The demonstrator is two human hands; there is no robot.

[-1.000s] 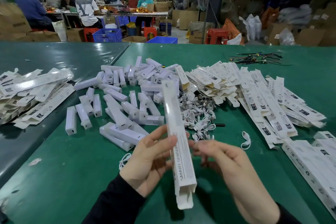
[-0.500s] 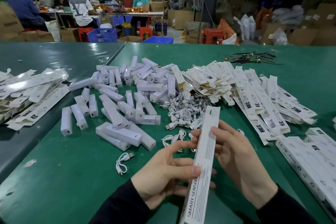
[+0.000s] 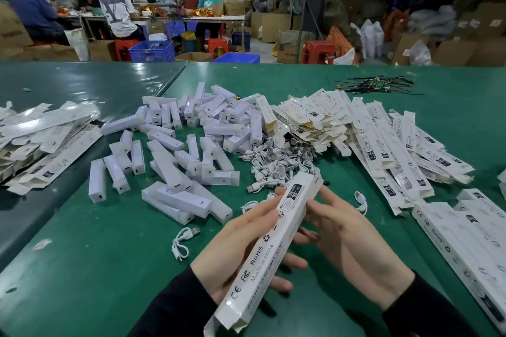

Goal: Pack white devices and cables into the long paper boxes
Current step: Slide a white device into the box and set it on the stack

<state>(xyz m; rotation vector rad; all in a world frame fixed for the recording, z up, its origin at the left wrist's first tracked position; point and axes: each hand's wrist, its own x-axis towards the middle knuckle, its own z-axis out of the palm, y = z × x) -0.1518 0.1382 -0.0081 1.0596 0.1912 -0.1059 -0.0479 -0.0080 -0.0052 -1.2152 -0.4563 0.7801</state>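
Near the front edge of the green table (image 3: pixel 82 268), seen from the head camera, a long white printed paper box (image 3: pixel 276 241) lies slantwise across both hands, its far end toward the heap of small white coiled cables (image 3: pixel 276 161). The left hand (image 3: pixel 232 252) grasps the box from the left, thumb on top and fingers under it. The right hand (image 3: pixel 353 243) touches the box's right side with fingers nearly straight, its grip released. White oblong plastic devices (image 3: pixel 180 150) lie scattered farther left; flat unfolded paper boxes (image 3: pixel 383 139) are piled at right.
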